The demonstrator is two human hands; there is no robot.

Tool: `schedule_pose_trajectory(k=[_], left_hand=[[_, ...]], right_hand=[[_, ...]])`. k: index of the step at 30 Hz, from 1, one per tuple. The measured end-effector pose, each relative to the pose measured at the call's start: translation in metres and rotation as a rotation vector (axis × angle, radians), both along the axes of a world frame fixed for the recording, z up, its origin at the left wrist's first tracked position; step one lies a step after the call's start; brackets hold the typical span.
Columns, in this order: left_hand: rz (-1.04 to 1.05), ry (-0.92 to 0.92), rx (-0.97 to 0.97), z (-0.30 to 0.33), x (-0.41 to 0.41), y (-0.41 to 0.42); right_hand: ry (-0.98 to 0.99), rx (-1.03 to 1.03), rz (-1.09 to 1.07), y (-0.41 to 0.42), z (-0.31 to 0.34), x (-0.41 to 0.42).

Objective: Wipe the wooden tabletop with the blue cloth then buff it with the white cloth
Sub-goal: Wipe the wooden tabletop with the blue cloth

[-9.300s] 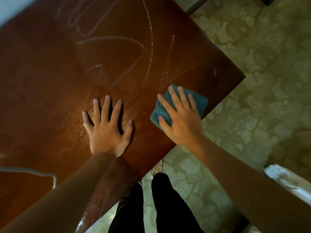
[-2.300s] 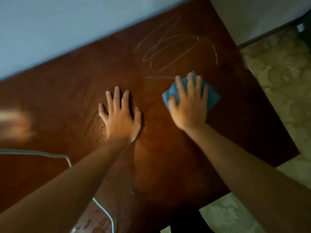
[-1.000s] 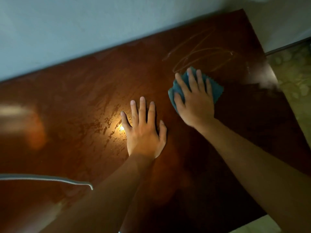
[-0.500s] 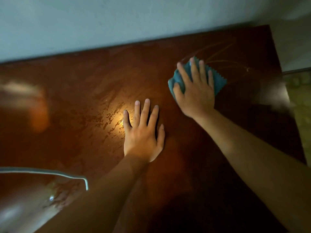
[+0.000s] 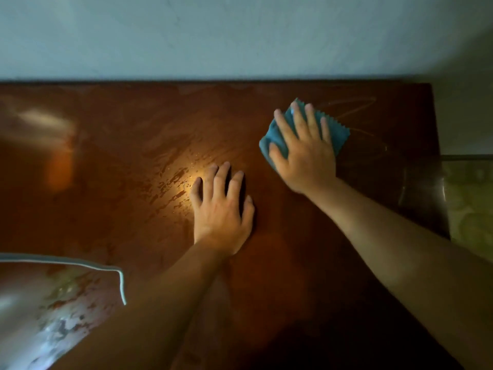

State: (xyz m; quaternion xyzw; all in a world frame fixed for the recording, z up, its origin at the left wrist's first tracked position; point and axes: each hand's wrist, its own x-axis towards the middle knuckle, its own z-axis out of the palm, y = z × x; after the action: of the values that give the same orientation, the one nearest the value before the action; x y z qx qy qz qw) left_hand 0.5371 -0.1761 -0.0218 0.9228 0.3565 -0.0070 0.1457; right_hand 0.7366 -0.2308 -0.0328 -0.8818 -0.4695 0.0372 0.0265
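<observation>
Right hand (image 5: 306,153), upper right of frame: flat on cloth (image 5: 340,136), fingers straight and spread, pressing it to tabletop (image 5: 120,156); not clenched, nothing pinched. Blue, zigzag-cut edge showing past fingers on right side; another corner poking out left of thumb. Near far right corner of top, close to wall (image 5: 240,36).

Left hand (image 5: 221,209), centre of frame: palm down on bare wood, fingers straight, slightly spread, holding nothing. Just below and left of cloth, apart from it.

Faint looping streaks (image 5: 357,110) on wood right of cloth. Wet patches and a bright glare spot (image 5: 184,180) just left of left hand. Pale reflection, lower left, edged by light curved line (image 5: 121,284); what it is, cannot tell. Patterned floor (image 5: 469,204) at right edge. White cloth: cannot be made out.
</observation>
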Motion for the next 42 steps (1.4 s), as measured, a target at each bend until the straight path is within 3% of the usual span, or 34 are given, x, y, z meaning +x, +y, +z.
schedule_pose_trajectory(k=[5,12,17,21,24,30,35,42], left_hand=[[0.054,0.075,0.019,-0.008,0.016,-0.02],[0.064,-0.003,0.024,-0.009,0.014,-0.022],[0.057,0.001,0.043,-0.011,0.015,-0.022],[0.06,-0.021,0.051,-0.014,0.014,-0.022],[0.06,-0.025,0.056,-0.017,0.014,-0.021],[0.055,-0.021,0.064,-0.016,0.015,-0.023],[0.045,-0.007,0.053,-0.014,0.015,-0.024],[0.025,0.007,0.013,-0.014,0.013,-0.021]], right_hand=[[0.029,-0.004,-0.095,0.048,0.002,0.028],[0.083,0.094,0.21,-0.023,-0.001,-0.032],[0.065,0.036,0.146,0.048,0.002,-0.009],[0.091,-0.019,0.308,0.112,0.004,-0.035],[0.083,-0.011,0.378,0.113,0.003,-0.034],[0.04,0.005,0.237,0.062,0.004,0.028],[0.032,-0.056,0.232,0.071,0.009,0.024],[0.061,-0.076,0.55,0.167,0.011,-0.046]])
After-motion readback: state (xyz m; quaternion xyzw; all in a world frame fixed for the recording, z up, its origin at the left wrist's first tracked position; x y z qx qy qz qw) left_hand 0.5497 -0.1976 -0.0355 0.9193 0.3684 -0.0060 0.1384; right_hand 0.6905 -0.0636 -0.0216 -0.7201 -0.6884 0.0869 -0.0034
